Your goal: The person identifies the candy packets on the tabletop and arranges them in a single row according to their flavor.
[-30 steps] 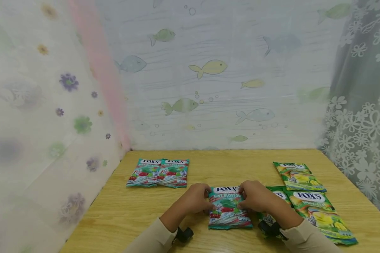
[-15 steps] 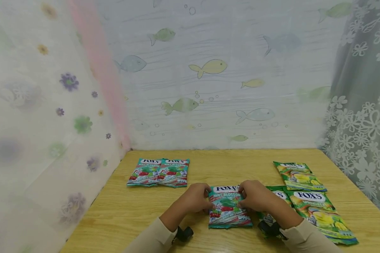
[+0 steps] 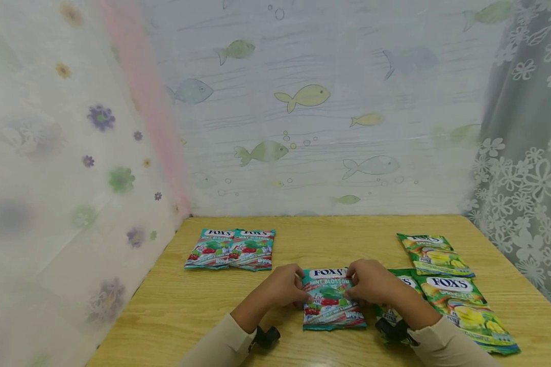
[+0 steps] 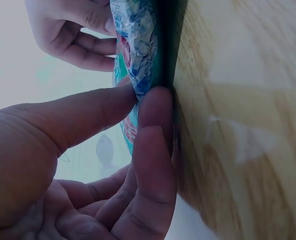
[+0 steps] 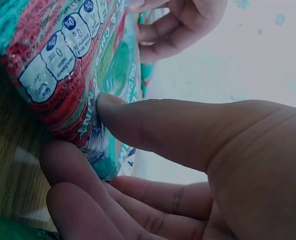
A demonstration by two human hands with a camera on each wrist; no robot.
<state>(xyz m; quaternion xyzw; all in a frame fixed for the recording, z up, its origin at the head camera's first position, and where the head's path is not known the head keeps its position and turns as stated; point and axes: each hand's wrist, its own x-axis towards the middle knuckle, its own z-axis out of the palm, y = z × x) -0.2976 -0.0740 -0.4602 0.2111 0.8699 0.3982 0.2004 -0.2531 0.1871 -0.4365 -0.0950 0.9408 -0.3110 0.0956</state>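
Observation:
A teal and red Fox's Mint Blossom candy bag (image 3: 332,311) lies face up at the near middle of the wooden table. My left hand (image 3: 281,288) pinches its left edge, thumb on top and fingers curled underneath, as the left wrist view shows. At the opposite edge, my right hand (image 3: 375,285) pinches the same candy bag (image 5: 63,65) between thumb and fingers. Beneath my right wrist, a green Fox's bag (image 3: 401,278) is partly hidden.
Two more Mint Blossom bags (image 3: 229,250) overlap at the back left of the table (image 3: 188,306). Green and yellow Fox's bags lie to the right, one farther back (image 3: 436,255) and one nearer (image 3: 466,311). Printed fabric walls (image 3: 303,127) stand behind and beside the table.
Both hands keep their hold on the Mint Blossom bag, which stays in place. Nothing else has visibly moved, apart from a very slight shift of the head view.

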